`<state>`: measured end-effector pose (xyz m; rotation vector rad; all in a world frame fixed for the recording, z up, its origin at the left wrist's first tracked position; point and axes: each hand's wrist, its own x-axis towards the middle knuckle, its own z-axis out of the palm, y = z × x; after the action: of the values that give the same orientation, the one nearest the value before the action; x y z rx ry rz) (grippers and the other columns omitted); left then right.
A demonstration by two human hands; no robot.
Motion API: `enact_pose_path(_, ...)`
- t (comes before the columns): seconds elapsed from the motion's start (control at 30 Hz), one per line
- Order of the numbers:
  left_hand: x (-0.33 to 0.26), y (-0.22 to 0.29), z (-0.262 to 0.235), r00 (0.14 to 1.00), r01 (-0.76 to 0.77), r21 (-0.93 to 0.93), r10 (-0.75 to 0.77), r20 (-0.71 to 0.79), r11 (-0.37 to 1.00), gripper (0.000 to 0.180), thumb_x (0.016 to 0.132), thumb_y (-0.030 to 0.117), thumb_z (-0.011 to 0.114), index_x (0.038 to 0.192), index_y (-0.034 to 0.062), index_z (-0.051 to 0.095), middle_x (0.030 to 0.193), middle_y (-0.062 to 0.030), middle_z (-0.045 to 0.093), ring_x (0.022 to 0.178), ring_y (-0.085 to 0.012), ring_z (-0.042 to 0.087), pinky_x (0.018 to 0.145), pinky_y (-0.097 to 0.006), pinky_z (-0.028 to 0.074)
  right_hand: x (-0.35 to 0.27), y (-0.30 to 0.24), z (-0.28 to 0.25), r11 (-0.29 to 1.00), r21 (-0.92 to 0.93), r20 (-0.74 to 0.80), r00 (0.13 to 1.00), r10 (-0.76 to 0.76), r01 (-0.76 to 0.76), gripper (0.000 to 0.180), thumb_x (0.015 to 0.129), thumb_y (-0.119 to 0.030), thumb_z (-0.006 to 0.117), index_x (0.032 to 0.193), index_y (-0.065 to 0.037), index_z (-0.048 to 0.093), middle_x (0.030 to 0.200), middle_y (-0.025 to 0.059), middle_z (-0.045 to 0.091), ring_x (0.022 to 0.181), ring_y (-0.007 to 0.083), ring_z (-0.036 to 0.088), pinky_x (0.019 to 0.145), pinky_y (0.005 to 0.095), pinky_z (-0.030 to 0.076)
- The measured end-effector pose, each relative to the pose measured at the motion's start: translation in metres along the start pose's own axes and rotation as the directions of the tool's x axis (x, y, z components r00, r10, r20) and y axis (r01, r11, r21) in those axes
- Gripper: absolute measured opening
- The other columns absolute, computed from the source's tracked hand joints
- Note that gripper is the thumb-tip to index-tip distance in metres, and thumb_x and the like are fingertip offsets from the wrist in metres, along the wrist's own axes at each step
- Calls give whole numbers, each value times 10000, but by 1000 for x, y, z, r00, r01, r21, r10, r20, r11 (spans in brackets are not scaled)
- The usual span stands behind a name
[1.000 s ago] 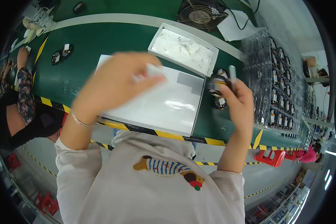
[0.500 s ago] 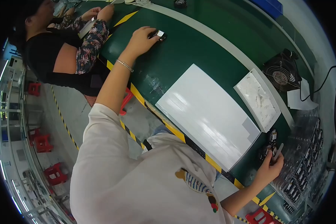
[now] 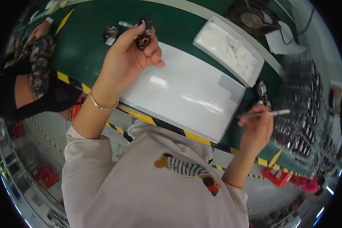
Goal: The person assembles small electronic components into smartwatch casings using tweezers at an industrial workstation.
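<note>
My left hand (image 3: 121,62) is raised over the far left end of the white sheet. Its fingers are closed around a small black electronic part (image 3: 143,40) with an orange-rimmed square on it. A short silvery piece (image 3: 127,24) juts out beside that hand; I cannot tell what it belongs to. Another small black part (image 3: 111,35) lies on the green table just left of it. At the right, my right hand (image 3: 257,129) pinches a thin, pale stick-like tool (image 3: 280,113), held roughly level. Just beyond the right hand, several black parts (image 3: 262,91) lie close together.
The glossy white sheet (image 3: 178,95) covers the table before me. Behind it stands a white box (image 3: 231,51) of small white pieces, with a black fan (image 3: 250,17) beyond. Stacked clear trays (image 3: 296,106) of black parts fill the right. A co-worker's sleeve (image 3: 40,68) is at left.
My left hand has lifted off the table and come nearer, now holding a black part, while another lies at left. My right hand has turned its stick level, away from the black parts.
</note>
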<state>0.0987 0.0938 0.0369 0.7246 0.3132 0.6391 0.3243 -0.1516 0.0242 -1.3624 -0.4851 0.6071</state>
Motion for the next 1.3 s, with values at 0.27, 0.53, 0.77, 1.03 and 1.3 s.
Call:
enact_pose_path(0.27,26,-71,47,910,405,260,-414,-22,876,338,990,330,386,851,37,485,696,-63,530,606,-175,577,578,-329,554,6,21,11,997,-23,-45,997,69,-70,125,913,-2,568,1006,15,486,932,107,594,861,206,660,785,305,561)
enact_pose_path(0.53,25,-84,48,893,449,268,-430,-130,852,314,972,231,481,1122,-43,517,1006,-191,647,681,-190,660,627,-334,584,10,21,3,992,1,-14,992,125,-125,105,898,3,588,968,10,510,931,122,628,870,230,673,809,325,563)
enact_pose_path(0.77,25,-80,44,862,479,308,-506,9,822,383,860,26,444,1236,-41,479,1028,-156,639,706,-165,647,610,-268,534,25,-1,11,966,236,205,977,58,-107,92,913,-19,542,989,13,500,959,183,639,967,334,657,832,378,569)
enact_pose_path(1.03,22,-79,51,878,421,414,-477,38,807,366,865,23,451,1223,-39,498,944,-109,638,685,-129,616,581,-244,504,27,8,37,981,143,250,964,93,-132,115,896,-1,577,983,27,507,945,168,647,890,230,665,801,339,565)
enact_pose_path(1.3,17,-87,54,904,356,453,-424,55,817,303,866,-10,495,1167,-42,513,915,-75,636,683,-102,601,573,-232,492,20,15,43,999,40,229,973,-27,19,121,887,25,592,984,39,521,956,170,648,880,196,654,804,287,528)
